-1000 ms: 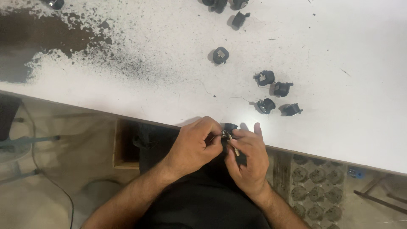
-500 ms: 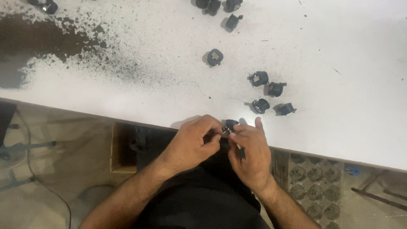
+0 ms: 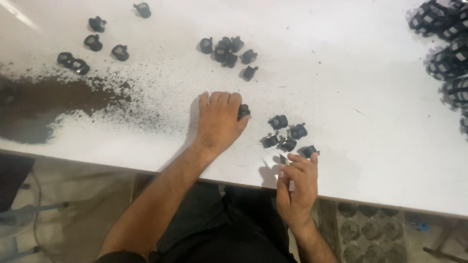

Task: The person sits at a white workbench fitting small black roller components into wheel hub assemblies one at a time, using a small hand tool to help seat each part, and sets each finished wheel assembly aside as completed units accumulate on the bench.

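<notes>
Since a second ago the hands have parted from the table (image 3: 341, 73) edge: the left hand (image 3: 219, 119) lies flat, fingers touching a small black part (image 3: 243, 111) at its right, while the right hand (image 3: 297, 182), loosely open, touches another (image 3: 308, 151).

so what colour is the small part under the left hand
Black small part, seen in the head view.

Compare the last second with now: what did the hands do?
The hands split apart. The left hand reached forward onto the white table and now touches a lone small black part. The right hand left the joint grip and sits at the table edge beside the cluster of black parts. The dark powder patch looks unchanged.
</notes>
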`<state>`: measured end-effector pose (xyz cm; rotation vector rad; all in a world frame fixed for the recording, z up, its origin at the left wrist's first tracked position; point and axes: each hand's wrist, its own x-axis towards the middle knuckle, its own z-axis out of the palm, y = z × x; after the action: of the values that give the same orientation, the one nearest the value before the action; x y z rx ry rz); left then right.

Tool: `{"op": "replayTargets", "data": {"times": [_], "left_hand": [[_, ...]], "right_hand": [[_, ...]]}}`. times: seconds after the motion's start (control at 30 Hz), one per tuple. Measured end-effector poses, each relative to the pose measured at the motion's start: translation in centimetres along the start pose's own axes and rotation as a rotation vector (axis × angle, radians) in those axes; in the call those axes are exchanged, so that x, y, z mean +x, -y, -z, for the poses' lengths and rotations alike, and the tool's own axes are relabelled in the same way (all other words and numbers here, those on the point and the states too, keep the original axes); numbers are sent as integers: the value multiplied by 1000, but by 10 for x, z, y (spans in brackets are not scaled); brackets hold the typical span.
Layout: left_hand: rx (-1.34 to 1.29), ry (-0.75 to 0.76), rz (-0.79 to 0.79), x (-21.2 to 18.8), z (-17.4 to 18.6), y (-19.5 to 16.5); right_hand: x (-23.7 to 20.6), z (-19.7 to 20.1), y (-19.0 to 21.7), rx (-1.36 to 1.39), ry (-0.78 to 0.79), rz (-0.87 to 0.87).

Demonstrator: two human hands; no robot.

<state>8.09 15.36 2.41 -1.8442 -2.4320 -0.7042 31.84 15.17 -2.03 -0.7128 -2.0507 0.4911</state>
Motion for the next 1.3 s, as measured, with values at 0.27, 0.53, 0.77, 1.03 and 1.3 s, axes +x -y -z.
{"op": "replayTargets", "data": {"times": [0.27,0.53,0.77,1.03,1.3], "left_hand": [[-316,-23,-249,-93,-9,4],[-362,-8,-310,-137,7,15],[-284,-5,-355,-131,13,18],[-198,-113,-405,-139,6,19],[-120,-160,-319,-153,-7,17]], "right_hand": [[1,9,7,-86,174,31],[2,-9,36,-120,350,93],[7,-22,39,-119,326,49],[9,-25,32,-121,339,74],[-3,-30,29,-142,321,34]]}}
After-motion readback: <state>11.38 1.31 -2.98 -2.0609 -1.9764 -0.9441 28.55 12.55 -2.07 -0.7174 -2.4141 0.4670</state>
